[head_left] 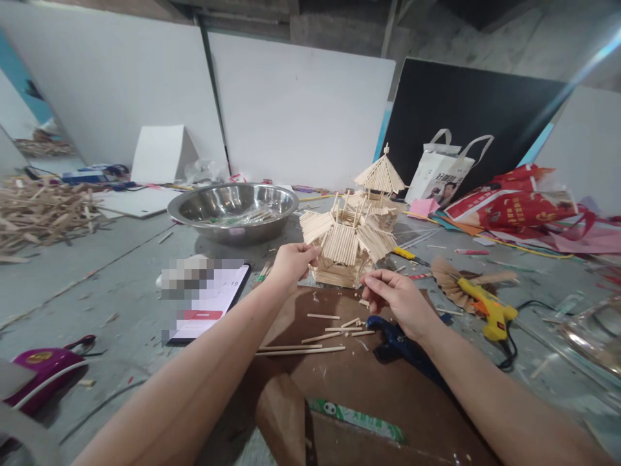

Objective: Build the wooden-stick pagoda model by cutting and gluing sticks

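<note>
A small pavilion model built of thin wooden sticks (pixel 342 244) stands at the far edge of a brown board (pixel 407 382). My left hand (pixel 292 266) has its fingertips closed at the model's left side, against the roof's lower edge. By the base's right corner, my right hand (pixel 395 299) is closed in a pinch; whatever lies between its fingertips is too small to make out. Loose sticks (pixel 315 336) and short cut pieces lie on the board in front of the model. Dark blue-handled cutters (pixel 391 340) rest beneath my right wrist, partly hidden.
Behind stands a stick tower with a pointed roof (pixel 381 175). A steel basin (pixel 233 230) and a phone (pixel 218 301) are to the left. Rightward lie a yellow glue gun (pixel 488 310), a yellow cutter knife (pixel 407 254) and red bags (pixel 514 200). A stick pile (pixel 43 210) sits far left.
</note>
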{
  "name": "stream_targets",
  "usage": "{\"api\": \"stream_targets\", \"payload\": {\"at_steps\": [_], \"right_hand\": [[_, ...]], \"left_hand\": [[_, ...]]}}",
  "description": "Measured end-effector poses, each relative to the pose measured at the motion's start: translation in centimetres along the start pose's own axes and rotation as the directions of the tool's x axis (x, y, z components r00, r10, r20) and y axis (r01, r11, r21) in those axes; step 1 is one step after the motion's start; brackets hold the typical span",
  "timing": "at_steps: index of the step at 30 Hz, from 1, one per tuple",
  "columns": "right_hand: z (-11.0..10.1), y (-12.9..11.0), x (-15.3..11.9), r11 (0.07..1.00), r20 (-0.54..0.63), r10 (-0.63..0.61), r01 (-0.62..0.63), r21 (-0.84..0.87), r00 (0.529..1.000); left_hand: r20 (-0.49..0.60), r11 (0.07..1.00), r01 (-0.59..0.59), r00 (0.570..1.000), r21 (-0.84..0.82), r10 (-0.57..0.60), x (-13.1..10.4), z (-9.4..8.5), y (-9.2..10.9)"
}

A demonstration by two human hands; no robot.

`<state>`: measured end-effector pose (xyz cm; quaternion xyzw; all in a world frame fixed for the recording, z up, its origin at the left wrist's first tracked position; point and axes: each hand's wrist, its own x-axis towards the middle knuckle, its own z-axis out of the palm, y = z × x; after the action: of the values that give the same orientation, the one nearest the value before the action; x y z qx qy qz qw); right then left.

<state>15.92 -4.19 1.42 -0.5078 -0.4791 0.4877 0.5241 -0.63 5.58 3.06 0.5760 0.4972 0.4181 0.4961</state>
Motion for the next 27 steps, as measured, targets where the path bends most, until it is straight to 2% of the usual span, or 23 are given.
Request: {"api": "stream_targets", "payload": {"at_steps": [10,27], "right_hand": [[-0.15,-0.27,0.01,1.0,0.008,-0.008,0.008,-0.007,1.0],[-0.46,-0.57,0.04,0.999,-0.004,-0.034,0.033,-0.021,0.999]], "left_hand": [[0.012,0.988,0.103,0.995,-0.118,-0.102,0.08,0.19,-0.09],[0.025,0.976,0.114,0.993,-0.187,-0.111,0.28,0.18,-0.26]]}}
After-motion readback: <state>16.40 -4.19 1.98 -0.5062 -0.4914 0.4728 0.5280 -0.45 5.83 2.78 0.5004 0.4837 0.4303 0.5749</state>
